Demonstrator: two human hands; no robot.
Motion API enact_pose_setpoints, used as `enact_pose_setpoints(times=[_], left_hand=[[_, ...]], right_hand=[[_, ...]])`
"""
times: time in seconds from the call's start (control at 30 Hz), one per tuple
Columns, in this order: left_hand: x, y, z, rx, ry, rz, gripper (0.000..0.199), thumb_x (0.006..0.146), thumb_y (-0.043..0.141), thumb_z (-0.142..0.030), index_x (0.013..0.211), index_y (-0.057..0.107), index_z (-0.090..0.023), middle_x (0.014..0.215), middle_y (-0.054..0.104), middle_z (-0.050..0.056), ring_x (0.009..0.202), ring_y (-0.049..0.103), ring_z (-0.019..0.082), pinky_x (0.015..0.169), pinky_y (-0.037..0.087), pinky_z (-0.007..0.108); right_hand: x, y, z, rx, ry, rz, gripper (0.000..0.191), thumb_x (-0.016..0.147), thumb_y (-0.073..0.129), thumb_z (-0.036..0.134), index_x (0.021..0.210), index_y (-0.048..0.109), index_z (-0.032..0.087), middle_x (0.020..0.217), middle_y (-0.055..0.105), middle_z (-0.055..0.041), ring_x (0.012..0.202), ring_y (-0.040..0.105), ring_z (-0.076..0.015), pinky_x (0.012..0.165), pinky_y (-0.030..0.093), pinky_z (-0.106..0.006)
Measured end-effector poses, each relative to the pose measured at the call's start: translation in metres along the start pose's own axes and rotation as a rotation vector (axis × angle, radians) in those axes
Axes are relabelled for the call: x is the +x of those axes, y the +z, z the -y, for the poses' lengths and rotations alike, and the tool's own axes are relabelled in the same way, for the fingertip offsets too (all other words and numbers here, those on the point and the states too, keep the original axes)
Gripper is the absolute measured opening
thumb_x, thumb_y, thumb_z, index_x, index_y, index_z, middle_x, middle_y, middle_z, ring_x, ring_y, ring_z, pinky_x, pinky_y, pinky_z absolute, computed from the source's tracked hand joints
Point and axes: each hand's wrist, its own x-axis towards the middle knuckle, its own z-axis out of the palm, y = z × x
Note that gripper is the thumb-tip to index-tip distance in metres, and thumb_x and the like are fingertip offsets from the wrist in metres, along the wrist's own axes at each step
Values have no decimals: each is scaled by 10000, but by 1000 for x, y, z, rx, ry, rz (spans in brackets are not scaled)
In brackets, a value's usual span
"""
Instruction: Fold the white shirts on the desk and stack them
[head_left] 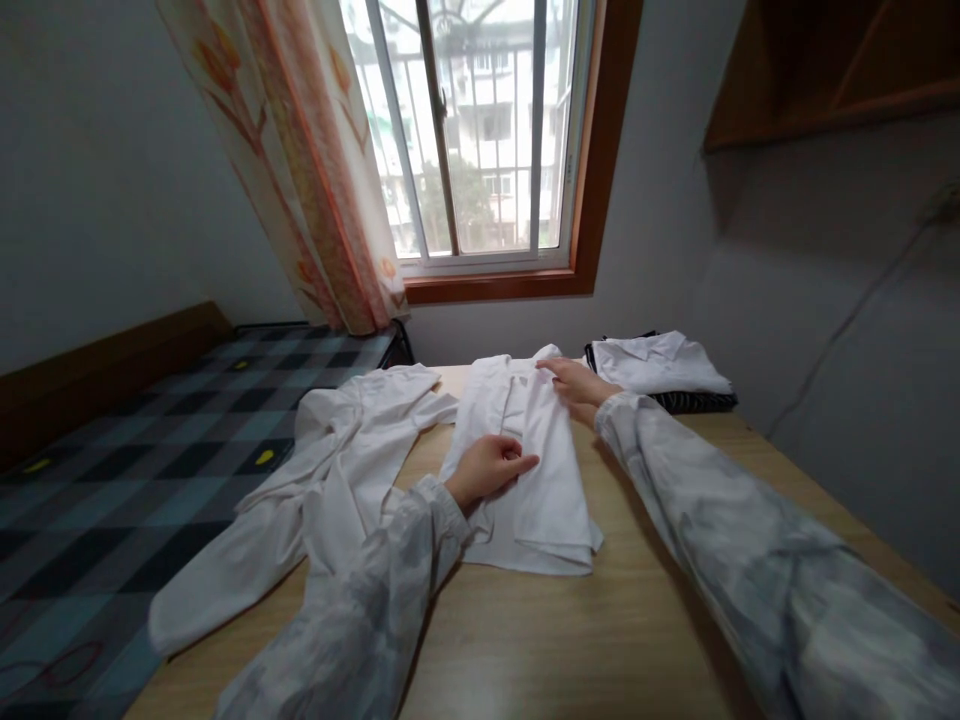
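A white shirt (551,490), partly folded lengthwise, lies on the wooden table in front of me. My left hand (489,468) rests on its middle, thumb stretched out and fingers loosely curled, with no cloth visibly gripped. At the shirt's far right edge, near the collar, my right hand (576,384) lies with its index finger extended over the fabric. Its lower fingers are partly hidden. Left of this shirt, a second white garment (352,450) with long sleeves is spread loosely, one sleeve reaching toward the table's near left edge.
A stack of folded clothes (660,365), white on top of black, sits at the table's far right. A bed with a checked cover (187,430) adjoins on the left. Behind the table are a curtain (300,170) and a barred window (487,140). A wooden shelf (840,80) hangs upper right.
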Motion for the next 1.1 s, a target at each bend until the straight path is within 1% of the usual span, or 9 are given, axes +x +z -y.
enact_pose_setpoints(times=[0.1, 0.2, 0.3, 0.47, 0.57, 0.67, 0.8, 0.93, 1.1], left_hand=[[-2, -2, -3, 98, 65, 5, 560, 861, 778, -670, 610, 600, -202, 593, 580, -15, 587, 482, 129, 589, 284, 286], [-3, -4, -5, 91, 67, 55, 567, 888, 741, -668, 603, 566, -209, 580, 546, -20, 580, 446, 130, 591, 265, 300], [-2, -5, -4, -5, 27, 139, 585, 908, 703, -697, 616, 522, -223, 559, 525, -23, 543, 429, 125, 572, 268, 299], [2, -5, 4, -297, -131, 185, 625, 821, 764, -794, 710, 489, -243, 568, 475, -61, 483, 429, 108, 503, 268, 273], [6, -8, 7, -456, -163, 174, 642, 766, 837, -785, 756, 519, -228, 629, 492, -65, 524, 461, 97, 507, 299, 254], [6, -11, 7, -569, -192, 184, 640, 732, 887, -757, 790, 563, -209, 685, 560, -45, 566, 512, 93, 517, 351, 238], [5, -14, 4, -515, -273, 249, 623, 719, 934, -709, 786, 563, -214, 605, 541, -64, 485, 509, 91, 467, 398, 230], [4, -13, 0, -462, -346, 348, 641, 689, 974, -683, 828, 550, -223, 559, 584, -61, 454, 590, 122, 442, 463, 219], [3, -10, -5, -354, -341, 452, 664, 645, 1031, -620, 880, 565, -211, 602, 697, -4, 477, 673, 152, 428, 454, 202]], right_hand=[[24, 14, -7, -2, -18, 45, 690, 833, 595, -60, 1479, 718, 149, 1496, 737, -164, 1371, 690, -301, 1216, 513, -420], [35, 25, -9, 9, -50, 75, 454, 873, 656, -12, 1257, 823, 164, 1318, 813, -143, 1286, 716, -306, 1173, 516, -391], [41, 28, -13, 24, -44, 51, 205, 954, 680, 96, 1076, 832, 160, 1219, 824, -152, 1243, 704, -310, 1148, 496, -382], [55, 21, -21, 74, 42, -40, 219, 1084, 549, 193, 1139, 760, 173, 1142, 812, -124, 1049, 699, -251, 980, 516, -310], [65, 16, -21, 99, 79, -99, 271, 1125, 455, 214, 1191, 715, 177, 1130, 795, -117, 1015, 674, -245, 952, 517, -303], [72, 16, -14, 106, 86, -141, 284, 1132, 435, 217, 1227, 699, 173, 1152, 778, -133, 1086, 663, -260, 1019, 512, -329], [72, 29, 0, 103, 59, -135, 304, 1114, 456, 197, 1257, 723, 160, 1223, 783, -156, 1207, 664, -279, 1120, 501, -374], [64, 48, 9, 84, 57, -80, 415, 1054, 492, 145, 1411, 702, 120, 1459, 731, -193, 1385, 639, -287, 1250, 443, -413], [45, 63, 8, 47, 46, 28, 520, 1063, 559, 282, 1545, 637, 103, 1667, 585, -223, 1589, 509, -348, 1341, 364, -502]])
